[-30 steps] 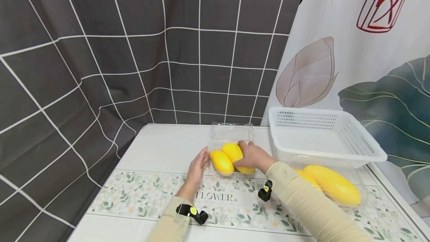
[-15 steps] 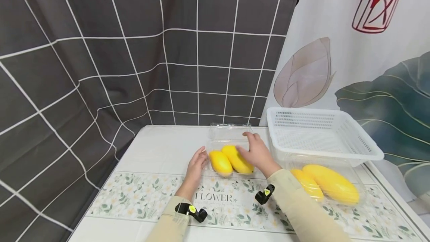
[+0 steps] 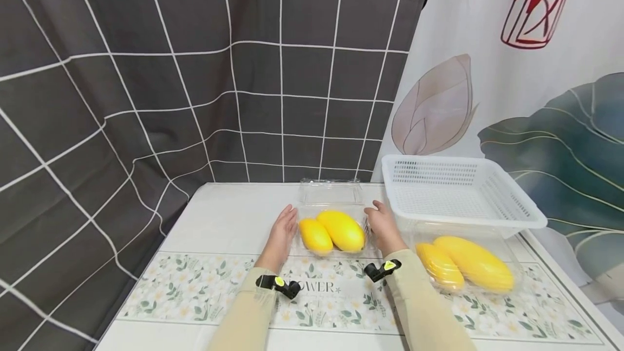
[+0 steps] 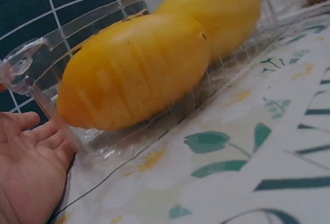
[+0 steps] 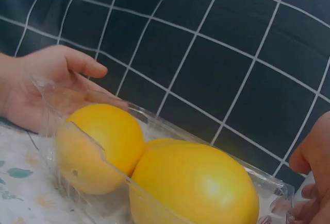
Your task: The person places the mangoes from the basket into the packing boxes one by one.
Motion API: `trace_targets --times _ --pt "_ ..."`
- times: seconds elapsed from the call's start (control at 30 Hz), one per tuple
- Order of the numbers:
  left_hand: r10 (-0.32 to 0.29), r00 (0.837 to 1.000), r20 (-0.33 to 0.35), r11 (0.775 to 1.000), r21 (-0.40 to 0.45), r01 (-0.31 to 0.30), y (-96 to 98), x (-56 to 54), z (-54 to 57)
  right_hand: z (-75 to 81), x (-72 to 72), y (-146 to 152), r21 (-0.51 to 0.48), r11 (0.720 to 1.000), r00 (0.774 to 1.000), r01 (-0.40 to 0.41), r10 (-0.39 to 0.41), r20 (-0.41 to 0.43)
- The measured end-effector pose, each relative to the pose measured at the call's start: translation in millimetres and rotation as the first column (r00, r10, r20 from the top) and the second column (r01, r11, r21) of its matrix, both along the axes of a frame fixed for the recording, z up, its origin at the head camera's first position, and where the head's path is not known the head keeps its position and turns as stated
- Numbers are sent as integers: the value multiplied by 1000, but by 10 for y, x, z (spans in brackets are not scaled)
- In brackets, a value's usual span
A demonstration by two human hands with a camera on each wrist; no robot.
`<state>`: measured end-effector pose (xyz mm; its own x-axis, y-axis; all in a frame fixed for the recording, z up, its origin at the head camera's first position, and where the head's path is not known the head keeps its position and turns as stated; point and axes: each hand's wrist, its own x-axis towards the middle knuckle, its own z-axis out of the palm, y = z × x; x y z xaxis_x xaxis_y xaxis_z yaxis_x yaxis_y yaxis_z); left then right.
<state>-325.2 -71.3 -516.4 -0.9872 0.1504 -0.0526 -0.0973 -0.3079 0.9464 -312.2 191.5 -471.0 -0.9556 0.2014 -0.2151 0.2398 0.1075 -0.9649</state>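
Two yellow mangoes, a smaller one point(image 3: 315, 236) on the left and a larger one point(image 3: 343, 230) on the right, lie side by side in a clear plastic clamshell box. Its lid point(image 3: 330, 194) is folded back behind it. My left hand point(image 3: 281, 234) lies along the box's left side, fingers extended; in the left wrist view its fingertips meet the clear wall point(image 4: 56, 118). My right hand point(image 3: 383, 227) stands at the opposite side, thumb and fingers by the wall, holding no mango. In the right wrist view it shows only partly at the right edge.
At the right sits a second clear box point(image 3: 514, 272) with two more mangoes point(image 3: 475, 264) in it. Behind that stands a white perforated basket point(image 3: 463, 218). A dark grid curtain point(image 3: 253, 69) hangs beyond the table's back edge.
My right hand has let go of the larger mango, lifted off it and moved to the box's right side. The left hand stays beside the box's left side.
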Motion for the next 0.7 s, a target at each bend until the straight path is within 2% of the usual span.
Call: trace_targets --times 0.13,0.4,0.57,0.7 --pt "-14 999 32 1000 23 13 4 -5 15 -63 0 -29 -33 999 1000 27 -27 5" --pt "-58 998 28 997 -49 60 -39 27 17 -229 -14 -75 -185 982 999 42 -43 -3" --pt "-63 996 57 995 -70 67 -48 18 29 -288 5 -68 -222 975 998 32 -43 -44" --pt "-58 997 44 996 -63 61 -57 17 26 -317 31 -59 -233 972 996 2 -23 -89"
